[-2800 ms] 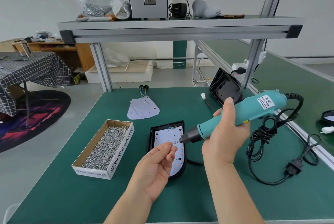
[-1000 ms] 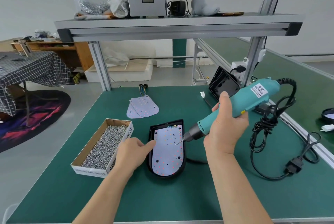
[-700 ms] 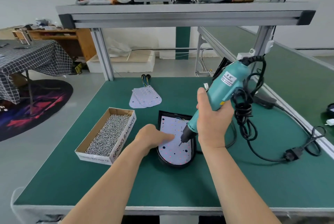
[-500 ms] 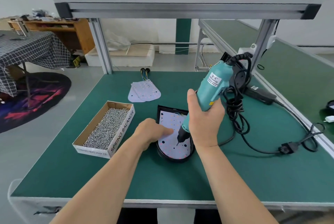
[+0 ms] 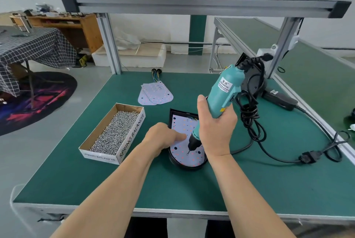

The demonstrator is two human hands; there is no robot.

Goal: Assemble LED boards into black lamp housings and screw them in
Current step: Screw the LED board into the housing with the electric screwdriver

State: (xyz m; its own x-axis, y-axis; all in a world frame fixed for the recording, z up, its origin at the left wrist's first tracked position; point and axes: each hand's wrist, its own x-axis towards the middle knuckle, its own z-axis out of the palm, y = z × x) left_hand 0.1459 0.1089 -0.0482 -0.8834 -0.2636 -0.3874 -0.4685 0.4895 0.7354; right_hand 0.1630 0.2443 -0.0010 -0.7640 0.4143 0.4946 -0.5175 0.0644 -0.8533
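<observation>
We see a green-topped workbench (image 5: 269,180) under a grey aluminium overhead shelf (image 5: 192,1). On the bench's left side sits an open cardboard box (image 5: 132,137) heaped with small silver screws (image 5: 115,132). A long black power cord (image 5: 251,122) loops across the right side and runs up to a teal electric screwdriver (image 5: 224,91).

In the middle of the bench lies the black plastic lamp housing (image 5: 172,114), flat on the mat just right of the box. A white LED board with red dots (image 5: 180,124) is seated inside it. Farther back, a small stack of spare white LED boards (image 5: 155,93) lies near the far edge with its wires pointing away. A second black housing (image 5: 255,84) stands behind the screwdriver.

Our right hand (image 5: 215,128) is wrapped around the screwdriver's body, thumb up along it, holding the tool steeply tilted. Our left hand (image 5: 163,137) grasps nothing: it rests on the board's left part, one finger stretched toward the tool and pressing on the board.

The screwdriver's bit tip (image 5: 187,153) meets the board near the housing's rounded end. We cannot tell whether a screw sits under it.
</observation>
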